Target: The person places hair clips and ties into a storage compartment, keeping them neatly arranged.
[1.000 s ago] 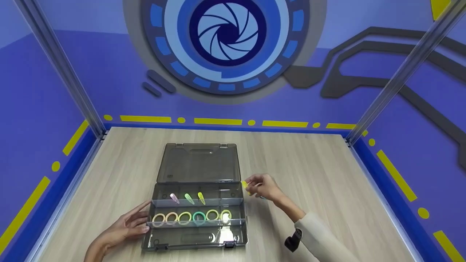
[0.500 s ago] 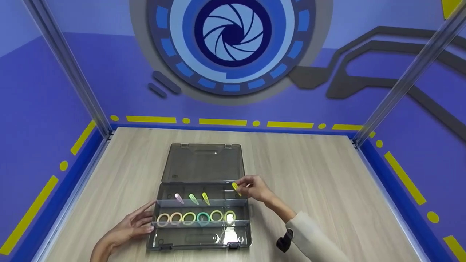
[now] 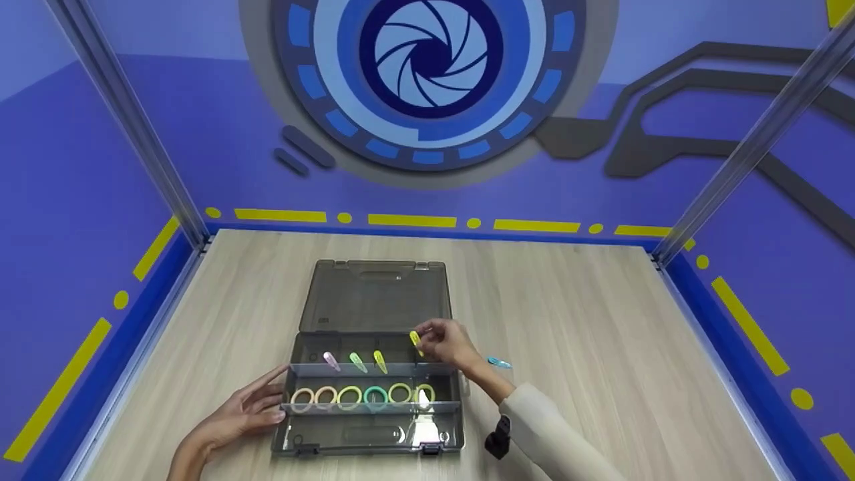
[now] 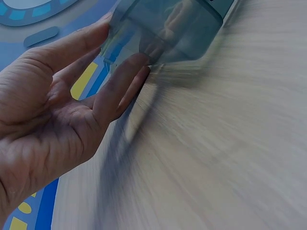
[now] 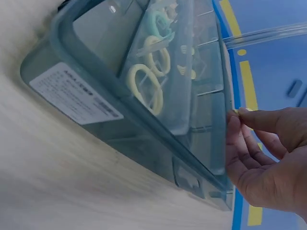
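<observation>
A smoky see-through box (image 3: 371, 437) lies on the table with its lid (image 3: 377, 297) folded back. My right hand (image 3: 446, 344) pinches a yellow hair clip (image 3: 415, 339) above the right part of the back compartment; in the right wrist view only a sliver of the clip shows at the fingertips. Pink (image 3: 331, 361), green (image 3: 359, 363) and yellow clips (image 3: 381, 361) stand in that compartment, spaced in a row. Several ring-shaped hair ties, one of them teal (image 3: 375, 398), line the middle compartment. With fingers extended, my left hand (image 3: 234, 421) touches the box's left side.
A blue hair clip (image 3: 498, 362) lies on the wooden table (image 3: 588, 321), right of the box and beyond my right wrist. Blue printed panels (image 3: 427, 194) and metal posts (image 3: 755, 140) bound the table at the back and sides.
My right hand has carried the yellow clip leftward from beside the box to over the back compartment. The blue clip has come into fuller view. My left hand keeps its place at the box.
</observation>
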`<state>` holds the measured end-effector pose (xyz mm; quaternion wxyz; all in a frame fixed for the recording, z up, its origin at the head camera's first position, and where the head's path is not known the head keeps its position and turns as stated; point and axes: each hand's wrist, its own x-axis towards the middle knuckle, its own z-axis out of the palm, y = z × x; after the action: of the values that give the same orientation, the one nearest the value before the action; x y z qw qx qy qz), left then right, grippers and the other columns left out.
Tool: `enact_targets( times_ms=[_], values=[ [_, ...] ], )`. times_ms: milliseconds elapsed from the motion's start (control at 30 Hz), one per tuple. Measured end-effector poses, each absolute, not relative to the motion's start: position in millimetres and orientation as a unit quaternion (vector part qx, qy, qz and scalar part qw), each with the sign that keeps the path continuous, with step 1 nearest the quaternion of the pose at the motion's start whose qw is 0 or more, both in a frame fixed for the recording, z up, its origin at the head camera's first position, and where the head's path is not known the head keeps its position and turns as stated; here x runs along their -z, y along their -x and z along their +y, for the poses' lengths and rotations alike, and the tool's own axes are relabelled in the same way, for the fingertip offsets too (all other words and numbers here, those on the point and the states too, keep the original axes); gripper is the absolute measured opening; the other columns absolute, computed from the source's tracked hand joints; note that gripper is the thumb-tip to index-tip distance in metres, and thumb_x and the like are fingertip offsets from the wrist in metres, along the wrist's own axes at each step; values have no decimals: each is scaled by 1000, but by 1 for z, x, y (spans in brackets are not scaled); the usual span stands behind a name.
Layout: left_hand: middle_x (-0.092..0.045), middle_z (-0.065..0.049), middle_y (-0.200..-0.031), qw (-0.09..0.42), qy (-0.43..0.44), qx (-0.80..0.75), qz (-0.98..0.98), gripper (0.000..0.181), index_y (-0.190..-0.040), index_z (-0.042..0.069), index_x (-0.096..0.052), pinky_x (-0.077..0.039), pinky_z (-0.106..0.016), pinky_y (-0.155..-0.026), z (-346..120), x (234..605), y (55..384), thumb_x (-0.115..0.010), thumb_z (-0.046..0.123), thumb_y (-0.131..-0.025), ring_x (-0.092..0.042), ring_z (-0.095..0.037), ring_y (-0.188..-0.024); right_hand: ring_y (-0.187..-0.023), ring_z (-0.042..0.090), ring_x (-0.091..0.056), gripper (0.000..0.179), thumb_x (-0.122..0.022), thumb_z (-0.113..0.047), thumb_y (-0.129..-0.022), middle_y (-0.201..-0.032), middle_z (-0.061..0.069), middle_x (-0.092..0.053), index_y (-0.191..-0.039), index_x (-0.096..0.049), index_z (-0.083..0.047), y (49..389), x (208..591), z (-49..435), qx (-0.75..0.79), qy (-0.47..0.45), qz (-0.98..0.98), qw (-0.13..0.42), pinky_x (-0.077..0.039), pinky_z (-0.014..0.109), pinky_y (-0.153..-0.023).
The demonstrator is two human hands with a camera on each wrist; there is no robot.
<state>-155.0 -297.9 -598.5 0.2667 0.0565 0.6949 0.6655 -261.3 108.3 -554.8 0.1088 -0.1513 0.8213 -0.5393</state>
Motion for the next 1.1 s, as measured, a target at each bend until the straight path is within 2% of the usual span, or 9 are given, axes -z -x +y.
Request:
enact_targets(
  times_ms=[200,333,433,600,767,1100],
  values=[
    [-27,-35,-158,265,-54,-663,698,84,-164,10,-11,-51,-24,-100,-295,600,156,-65,11,-100,-47,-25,-139,-64,11,-66,20,-65,15,-83,-83,25,-75,-101,-73,10,263,563,102,528,161,828,99,-50,17,-55],
    [-28,-35,-157,261,-63,-667,695,84,-164,9,-10,-51,-24,-101,-295,601,157,-64,9,-100,-49,-24,-138,-67,20,-72,15,-71,14,-80,-82,25,-75,-93,-74,10,263,565,99,511,157,840,94,-52,18,-56],
    [-29,-34,-157,263,-66,-669,692,83,-164,9,-10,-51,-24,-101,-296,601,157,-63,9,-100,-49,-25,-138,-67,21,-72,12,-74,12,-79,-80,23,-75,-90,-75,9,262,566,96,494,148,852,92,-52,19,-56],
    [-28,-34,-158,268,-58,-669,691,83,-165,12,-11,-50,-24,-100,-297,599,158,-63,11,-101,-46,-27,-140,-63,14,-68,10,-75,11,-79,-78,20,-76,-89,-76,7,261,566,89,468,133,869,85,-50,19,-55],
    [-27,-35,-157,271,-61,-672,687,83,-164,10,-10,-50,-25,-101,-298,601,156,-63,10,-100,-47,-25,-138,-60,7,-62,9,-77,9,-78,-76,17,-76,-86,-76,5,259,569,83,449,132,880,75,-46,17,-54],
    [-25,-35,-158,267,-59,-676,685,84,-164,9,-9,-50,-23,-101,-299,601,157,-63,10,-100,-50,-19,-136,-60,6,-61,14,-73,10,-72,-74,16,-76,-84,-78,7,261,575,78,428,147,890,51,-49,19,-55]
  ],
)
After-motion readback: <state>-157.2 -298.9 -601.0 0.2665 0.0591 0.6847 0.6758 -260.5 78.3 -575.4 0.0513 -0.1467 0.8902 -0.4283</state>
